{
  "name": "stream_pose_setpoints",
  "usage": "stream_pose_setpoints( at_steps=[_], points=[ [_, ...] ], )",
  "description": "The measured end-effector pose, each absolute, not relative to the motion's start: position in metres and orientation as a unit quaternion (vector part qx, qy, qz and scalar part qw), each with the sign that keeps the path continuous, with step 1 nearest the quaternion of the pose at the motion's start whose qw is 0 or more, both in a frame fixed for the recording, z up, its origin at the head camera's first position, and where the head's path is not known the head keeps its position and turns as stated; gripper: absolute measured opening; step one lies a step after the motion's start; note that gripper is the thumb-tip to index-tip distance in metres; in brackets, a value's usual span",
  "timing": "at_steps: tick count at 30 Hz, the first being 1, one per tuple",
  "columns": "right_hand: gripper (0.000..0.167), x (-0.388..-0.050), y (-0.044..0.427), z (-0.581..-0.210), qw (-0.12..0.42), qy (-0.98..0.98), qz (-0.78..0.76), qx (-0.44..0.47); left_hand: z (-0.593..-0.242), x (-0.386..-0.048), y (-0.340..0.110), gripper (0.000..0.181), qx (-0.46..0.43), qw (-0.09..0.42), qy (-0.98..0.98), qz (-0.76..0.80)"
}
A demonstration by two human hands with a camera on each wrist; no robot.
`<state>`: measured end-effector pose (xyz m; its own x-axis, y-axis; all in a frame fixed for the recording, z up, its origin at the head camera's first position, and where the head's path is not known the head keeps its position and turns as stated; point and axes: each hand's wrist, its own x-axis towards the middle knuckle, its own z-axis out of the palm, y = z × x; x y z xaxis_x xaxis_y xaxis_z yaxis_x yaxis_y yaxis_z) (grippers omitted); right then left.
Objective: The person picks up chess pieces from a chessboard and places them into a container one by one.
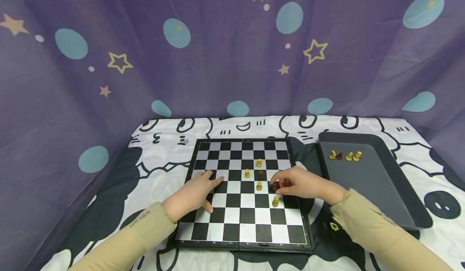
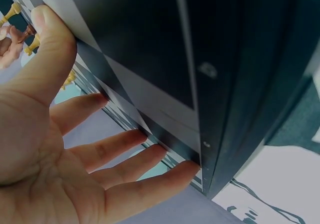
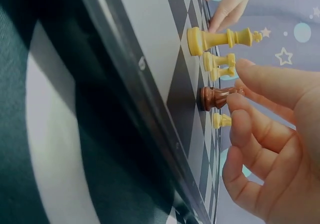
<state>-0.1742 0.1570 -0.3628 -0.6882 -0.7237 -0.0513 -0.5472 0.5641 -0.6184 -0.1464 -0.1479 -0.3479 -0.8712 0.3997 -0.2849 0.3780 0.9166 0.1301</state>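
Note:
A black-and-white chessboard (image 1: 248,213) lies on the cloth. Near its right edge my right hand (image 1: 303,182) has its fingers curled round a brown chess piece (image 3: 212,99), whose base stands on a dark square. The thumb is on the near side of the piece. My left hand (image 1: 192,193) rests on the board's left edge with spread fingers. A yellow king (image 1: 275,201) stands just in front of my right hand. Further in are another brown piece (image 1: 261,175) and yellow pieces, one (image 1: 259,186) nearer, one (image 1: 247,173) to the left, one (image 1: 259,163) behind.
A dark grey tray (image 1: 378,194) stands right of the board, with several yellow and brown pieces near its back-left corner. A small yellow item (image 1: 334,226) lies on the patterned cloth (image 1: 170,170) beside my right sleeve. A purple curtain (image 1: 218,69) hangs behind.

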Motion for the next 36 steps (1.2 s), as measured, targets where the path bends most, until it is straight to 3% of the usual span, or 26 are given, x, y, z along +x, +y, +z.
stream_pose_setpoints(
  at_steps=[19, 36],
  points=[
    [0.01, -0.179, 0.154, -0.372, 0.122, 0.878, -0.292, -0.36, -0.351, -0.147, -0.149, 0.093, 0.205, 0.153, 0.966, 0.033],
    [0.013, -0.181, 0.151, -0.373, 0.109, 0.878, -0.295, -0.361, -0.352, -0.148, -0.149, 0.094, 0.202, 0.152, 0.967, 0.033]
  ],
)
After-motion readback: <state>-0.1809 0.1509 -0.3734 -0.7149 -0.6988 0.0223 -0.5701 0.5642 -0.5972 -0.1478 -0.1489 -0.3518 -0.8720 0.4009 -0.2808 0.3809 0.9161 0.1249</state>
